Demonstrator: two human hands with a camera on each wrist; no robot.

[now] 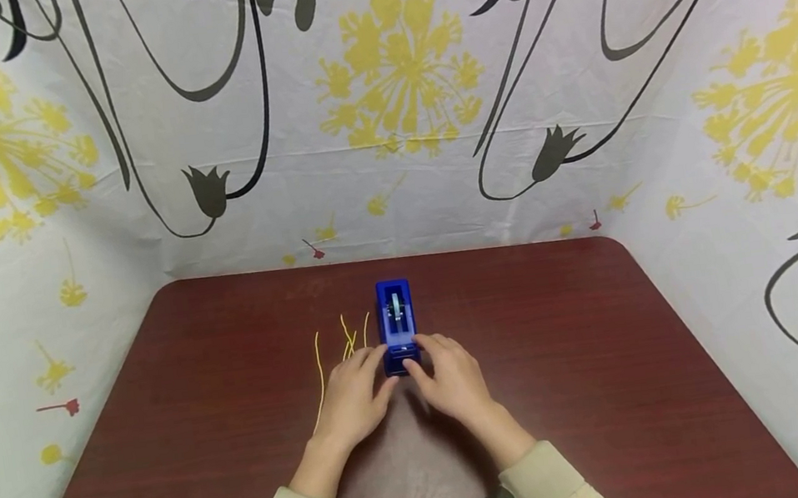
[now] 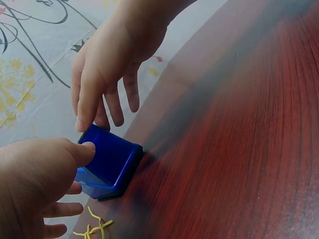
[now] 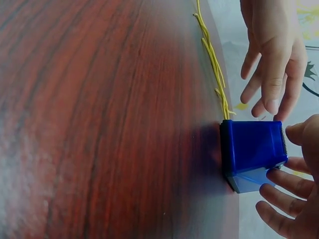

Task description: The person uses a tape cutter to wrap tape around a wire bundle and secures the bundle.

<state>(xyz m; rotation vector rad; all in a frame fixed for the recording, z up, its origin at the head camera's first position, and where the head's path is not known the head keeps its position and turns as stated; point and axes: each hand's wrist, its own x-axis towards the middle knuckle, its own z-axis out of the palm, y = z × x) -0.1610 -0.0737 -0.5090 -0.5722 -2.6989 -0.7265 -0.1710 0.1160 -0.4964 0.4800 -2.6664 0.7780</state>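
Note:
A blue tape dispenser (image 1: 391, 334) stands near the far middle of the table, its short end toward me and a pale wheel (image 1: 396, 307) in its slot. My left hand (image 1: 352, 396) is at the near left corner, fingers loosely extended. From the other side, my right hand (image 1: 456, 380) reaches to the near right corner with thumb and fingers apart. In the right wrist view, the toothed cutting edge (image 3: 284, 142) shows between the hands. The left thumb (image 2: 85, 153) overlaps the dispenser's upper edge in the left wrist view.
Several thin yellow strings (image 1: 320, 369) lie on the dark red wooden table (image 1: 573, 361), left of the dispenser and partly behind the left hand. A white patterned cloth (image 1: 423, 204) hangs behind the table and along both sides.

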